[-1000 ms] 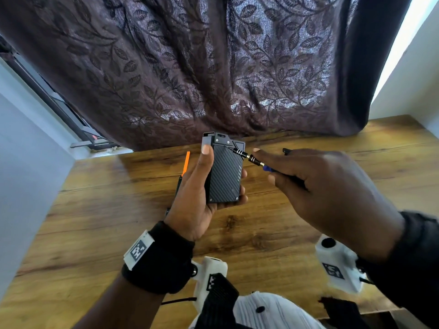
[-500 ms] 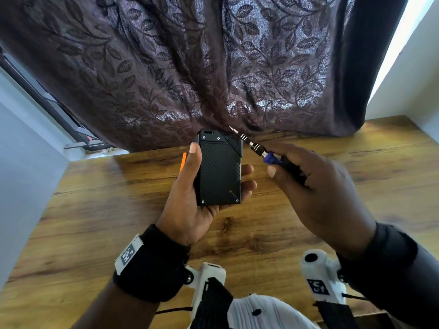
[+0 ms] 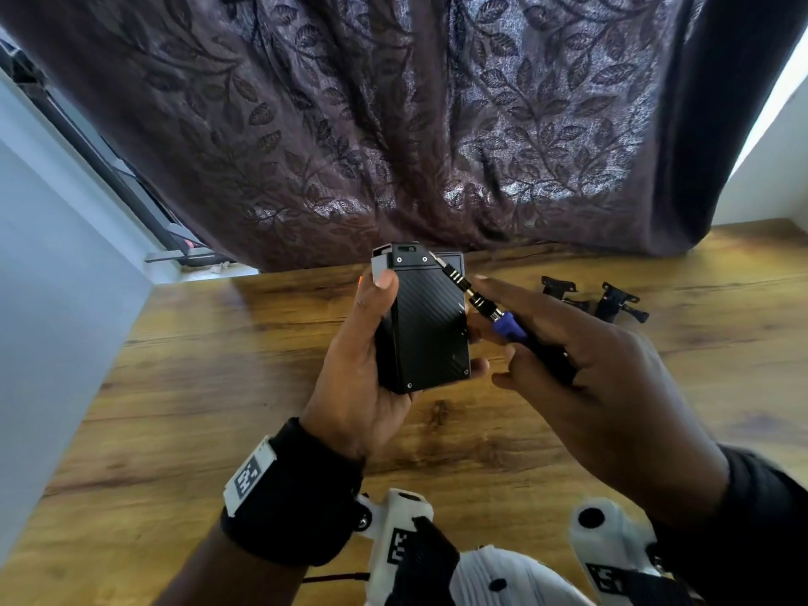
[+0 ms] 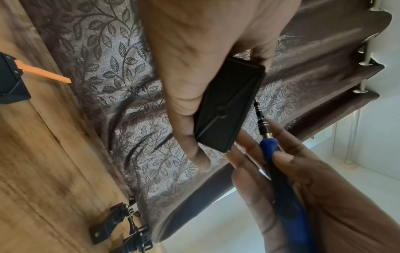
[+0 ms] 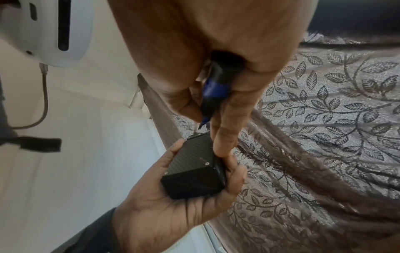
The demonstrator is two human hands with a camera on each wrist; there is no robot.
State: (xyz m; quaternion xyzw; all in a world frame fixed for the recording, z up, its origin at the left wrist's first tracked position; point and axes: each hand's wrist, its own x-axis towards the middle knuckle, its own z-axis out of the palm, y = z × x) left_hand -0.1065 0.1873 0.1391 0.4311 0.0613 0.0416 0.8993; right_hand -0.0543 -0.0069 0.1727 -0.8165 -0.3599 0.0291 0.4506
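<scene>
Daylight seeps through the curtain point(image 3: 437, 124) and flares white at the window gap point(image 3: 792, 80) on the right; the table point(image 3: 196, 408) glows warm. Edges bend, and both wrist views smear softly.

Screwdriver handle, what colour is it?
The screwdriver handle is blue at the front, black behind; best in the head view.

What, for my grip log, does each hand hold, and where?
Left hand grips the black box by its long sides; right hand holds the screwdriver by its handle.
</scene>
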